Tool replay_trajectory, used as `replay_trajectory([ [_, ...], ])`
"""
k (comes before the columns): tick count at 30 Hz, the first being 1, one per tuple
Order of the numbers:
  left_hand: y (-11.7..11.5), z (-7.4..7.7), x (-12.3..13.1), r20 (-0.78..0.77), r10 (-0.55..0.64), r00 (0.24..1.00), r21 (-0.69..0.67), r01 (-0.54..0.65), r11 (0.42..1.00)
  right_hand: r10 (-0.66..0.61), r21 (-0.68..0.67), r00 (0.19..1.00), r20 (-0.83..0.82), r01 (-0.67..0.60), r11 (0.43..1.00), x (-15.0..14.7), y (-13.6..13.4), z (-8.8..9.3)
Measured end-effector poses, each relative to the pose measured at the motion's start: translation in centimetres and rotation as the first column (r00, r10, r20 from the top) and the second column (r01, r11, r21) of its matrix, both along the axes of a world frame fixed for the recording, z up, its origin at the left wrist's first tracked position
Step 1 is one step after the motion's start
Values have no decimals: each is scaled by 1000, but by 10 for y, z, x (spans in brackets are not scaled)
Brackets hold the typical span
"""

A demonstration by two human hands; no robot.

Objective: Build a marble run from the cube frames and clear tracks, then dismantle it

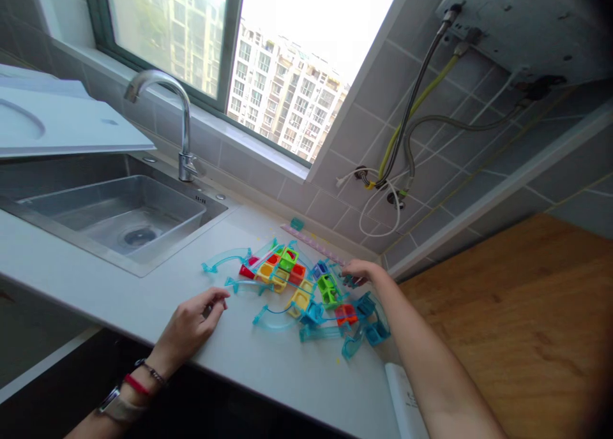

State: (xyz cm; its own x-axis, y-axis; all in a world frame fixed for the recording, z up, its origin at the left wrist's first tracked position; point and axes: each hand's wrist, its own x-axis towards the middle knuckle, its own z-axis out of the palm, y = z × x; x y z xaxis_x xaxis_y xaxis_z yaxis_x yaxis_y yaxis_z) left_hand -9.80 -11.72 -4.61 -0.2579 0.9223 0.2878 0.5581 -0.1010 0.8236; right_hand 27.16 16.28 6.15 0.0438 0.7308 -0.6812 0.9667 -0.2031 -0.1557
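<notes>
A pile of colourful plastic marble-run pieces lies on the white countertop [230, 349]. Among them are yellow blocks [301, 298], green blocks [328, 291], a red-orange block [345, 314] and clear blue curved tracks [278, 318]. At the pile's right edge, my right hand [363, 270] has its fingers closed around a small teal piece, mostly hidden by them. My left hand [194, 321] rests on the counter left of the pile, fingers curled in, with nothing visible in them. The nearest piece to it is a clear blue track [249, 286].
A steel sink [136, 270] with a clear plastic tub [201, 219] and a faucet [184, 120] is on the left. A pale pink toothed strip [313, 242] lies by the wall. Hoses [416, 94] hang at right. A wooden panel [517, 305] borders the counter.
</notes>
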Motion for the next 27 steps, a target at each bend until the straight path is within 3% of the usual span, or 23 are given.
replay_trajectory([
  [9, 0, -1, -1, -13, -4, 1000, 19, 4, 1000, -3, 76, 981, -195, 18, 997, 2, -16, -18],
  [15, -1, -5, -1, -13, -14, 1000, 23, 14, 1000, 20, 200, 980, -197, 20, 980, 16, -7, -27],
  [22, 0, -5, -1, -44, -32, 999, -13, 32, 999, 107, 521, 994, -39, -71, 851, 27, 17, -38],
  [27, -4, -3, 0, -82, -45, 996, -12, 44, 999, 231, 630, 972, 48, -209, 748, 6, 32, -55],
])
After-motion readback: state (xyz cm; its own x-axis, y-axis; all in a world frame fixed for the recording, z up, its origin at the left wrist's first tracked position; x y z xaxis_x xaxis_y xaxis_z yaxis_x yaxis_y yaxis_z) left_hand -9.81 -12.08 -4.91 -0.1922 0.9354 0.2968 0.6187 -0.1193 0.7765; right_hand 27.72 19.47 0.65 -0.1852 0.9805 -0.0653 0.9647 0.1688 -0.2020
